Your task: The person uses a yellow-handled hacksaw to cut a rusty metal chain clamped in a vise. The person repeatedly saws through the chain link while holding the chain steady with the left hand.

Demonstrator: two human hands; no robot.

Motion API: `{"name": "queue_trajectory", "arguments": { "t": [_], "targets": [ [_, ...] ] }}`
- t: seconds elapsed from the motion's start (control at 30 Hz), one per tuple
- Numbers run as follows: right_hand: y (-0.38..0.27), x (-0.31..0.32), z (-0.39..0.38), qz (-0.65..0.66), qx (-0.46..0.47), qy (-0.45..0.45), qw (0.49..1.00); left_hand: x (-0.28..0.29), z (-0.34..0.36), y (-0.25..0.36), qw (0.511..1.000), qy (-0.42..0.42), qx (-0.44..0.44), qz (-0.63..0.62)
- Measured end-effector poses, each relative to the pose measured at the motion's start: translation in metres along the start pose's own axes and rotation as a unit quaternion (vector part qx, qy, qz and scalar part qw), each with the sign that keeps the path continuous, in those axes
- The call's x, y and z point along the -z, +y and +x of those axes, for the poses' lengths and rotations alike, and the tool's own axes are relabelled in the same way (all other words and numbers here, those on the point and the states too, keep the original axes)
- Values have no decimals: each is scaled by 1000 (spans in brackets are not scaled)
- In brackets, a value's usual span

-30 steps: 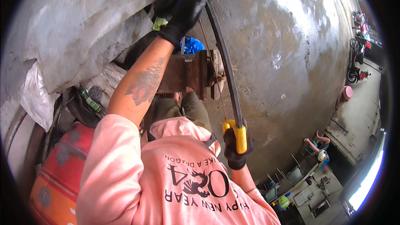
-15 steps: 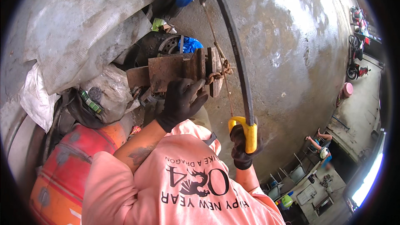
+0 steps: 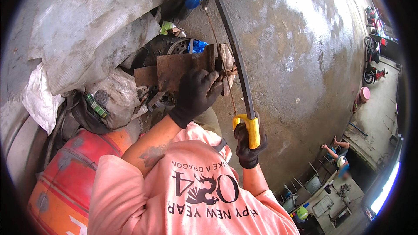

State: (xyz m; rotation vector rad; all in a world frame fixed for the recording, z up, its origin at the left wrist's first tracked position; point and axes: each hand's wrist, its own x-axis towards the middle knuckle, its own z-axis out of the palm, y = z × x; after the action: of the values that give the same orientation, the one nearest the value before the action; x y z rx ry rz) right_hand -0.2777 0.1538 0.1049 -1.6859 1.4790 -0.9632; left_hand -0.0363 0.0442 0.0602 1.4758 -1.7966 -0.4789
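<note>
Hacksaw (image 3: 230, 48) in right hand (image 3: 248, 146): black-gloved fingers closed around the yellow handle (image 3: 251, 130), dark bowed frame running up and away from that hand toward the top of view. Thin blade sits just left of the frame and crosses the rusty metal piece (image 3: 178, 70). Left hand (image 3: 197, 93), also in a black glove, closed over the near edge of that rusty piece, pressing on it just left of the blade. Rusty piece lies directly beyond the left hand, up and left of the right hand. Grey sacks (image 3: 87, 26) farther left of the left hand; red-orange container (image 3: 69, 165) below and left of it. Concrete floor (image 3: 305, 52) spreads right of the right hand.
</note>
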Motion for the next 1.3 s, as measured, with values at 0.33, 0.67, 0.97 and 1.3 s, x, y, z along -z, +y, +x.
{"name": "queue_trajectory", "arguments": {
  "t": [0.33, 0.67, 0.97, 1.3],
  "targets": [
    [-20, 14, -38, -135, -36, 20, 990, 3, 7, 0, 1000, -23, -6, 2],
    [-31, 39, -88, -245, 12, -9, 969, 69, 123, 20, 969, 122, -207, -60],
    [-52, 35, -60, -261, -47, 6, 964, 31, 174, 0, 957, -90, -264, -83],
    [-53, -9, 47, -162, 51, 14, 985, 19, 238, -72, 950, 126, -266, -105]
  ]
}}
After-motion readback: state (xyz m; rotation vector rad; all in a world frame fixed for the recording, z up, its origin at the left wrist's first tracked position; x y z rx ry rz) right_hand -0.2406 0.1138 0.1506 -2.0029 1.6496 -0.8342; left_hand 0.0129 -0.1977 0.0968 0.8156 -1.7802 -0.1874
